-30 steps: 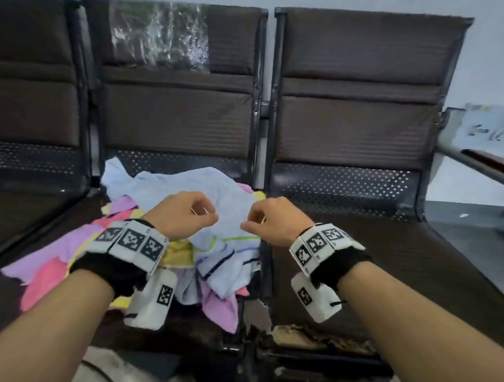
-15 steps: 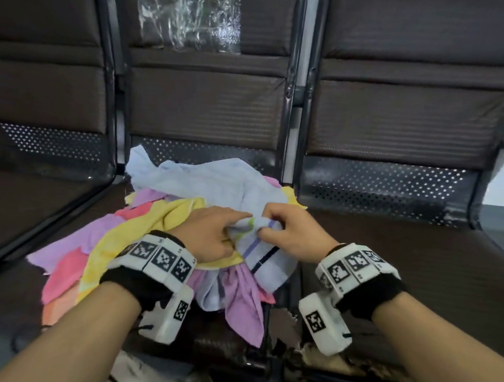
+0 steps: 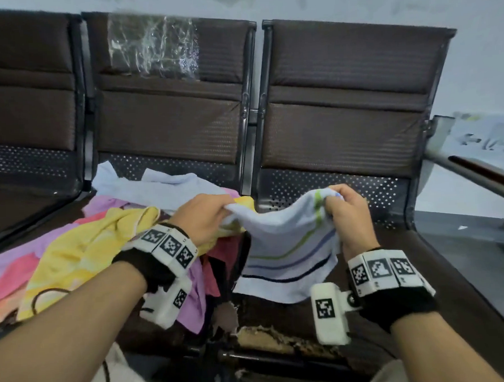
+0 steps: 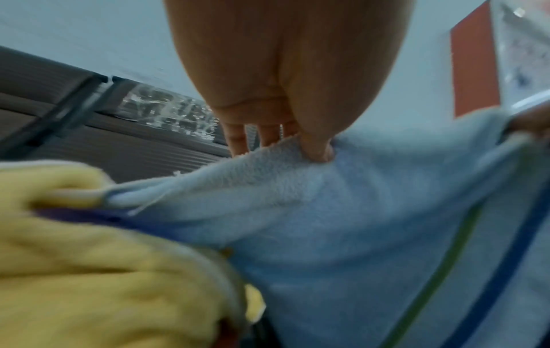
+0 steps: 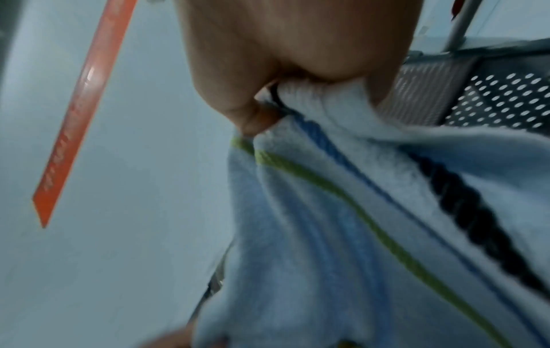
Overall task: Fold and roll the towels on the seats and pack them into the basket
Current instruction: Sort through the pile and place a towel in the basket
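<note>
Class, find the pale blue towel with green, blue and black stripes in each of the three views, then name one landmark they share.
Head: pale blue striped terry towel hangs centre, stretched between left hand and right hand.
Left wrist: it fills the right and lower centre, pinched from above.
Right wrist: it fills the lower right, bunched in the fist.
Shared landmark: its green stripe.

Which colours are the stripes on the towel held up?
Green, blue and dark navy on the pale blue towel, clearest in head view.
</note>
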### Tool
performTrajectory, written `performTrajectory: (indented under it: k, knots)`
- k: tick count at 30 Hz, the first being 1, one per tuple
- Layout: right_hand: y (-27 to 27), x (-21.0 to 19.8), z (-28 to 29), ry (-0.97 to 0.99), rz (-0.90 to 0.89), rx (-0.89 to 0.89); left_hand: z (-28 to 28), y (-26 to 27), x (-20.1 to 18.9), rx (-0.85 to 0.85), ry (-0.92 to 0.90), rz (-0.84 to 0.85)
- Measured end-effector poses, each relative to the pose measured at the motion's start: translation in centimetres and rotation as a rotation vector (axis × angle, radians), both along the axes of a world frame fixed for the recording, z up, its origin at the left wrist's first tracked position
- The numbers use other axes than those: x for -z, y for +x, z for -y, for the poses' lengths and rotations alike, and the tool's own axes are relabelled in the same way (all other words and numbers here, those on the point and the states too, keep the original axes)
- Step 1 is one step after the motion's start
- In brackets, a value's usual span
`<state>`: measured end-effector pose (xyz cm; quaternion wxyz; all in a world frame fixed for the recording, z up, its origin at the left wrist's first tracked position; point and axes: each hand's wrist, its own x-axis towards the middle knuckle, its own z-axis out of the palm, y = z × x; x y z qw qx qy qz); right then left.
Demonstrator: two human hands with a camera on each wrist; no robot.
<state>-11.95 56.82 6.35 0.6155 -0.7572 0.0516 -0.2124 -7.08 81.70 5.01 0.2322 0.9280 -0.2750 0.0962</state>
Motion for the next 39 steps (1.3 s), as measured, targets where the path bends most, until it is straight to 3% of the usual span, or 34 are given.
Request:
performTrajectory:
  k: [2,5,9,11,16,19,23,30,34,39]
  knots:
    - [-0.2,0.4,0.0,-0.029,-0.029,-0.096,2.7,-0.8,-1.0,0.065,-0.132,0.076]
    - [-0.5,0.6,0.2,-0.281,-0.047,-0.357,6.0,-1.7,-2.4,0.096,-0.319,0.143]
    - [-0.6,1.4,0.8,-0.557,-0.146,-0.504,7.8,-1.6,-2.5,0.086,-0.387,0.136]
    - [-0.5,1.3,1.4,-0.466,-0.107,-0.46,7.8,-1.1,-2.0,0.102,-0.412,0.101]
    - [-0.5,0.3,2.9,0.156,-0.023,-0.287,8.0,0.6,0.2,0.164,-0.399,0.054]
    - [-0.5,-0.5,3.1,0.341,0.094,-0.241,7.8,1.7,1.9,0.146,-0.22,0.072]
    - [-1.1,-1.7,3.0,0.469,0.227,-0.158,7.7,1.5,3.0,0.1,-0.117,-0.058]
    - [-1.3,-2.0,4.2,0.413,0.225,0.214,9.4,-0.9,-2.0,0.081,-0.575,-0.041]
    - [-0.8,-0.7,3.7,0.369,0.085,0.225,10.8,-1.6,-2.5,0.16,-0.786,-0.183]
    - [-0.6,1.7,3.2,0.1,-0.128,0.074,10.8,0.4,1.3,-0.023,-0.657,-0.322]
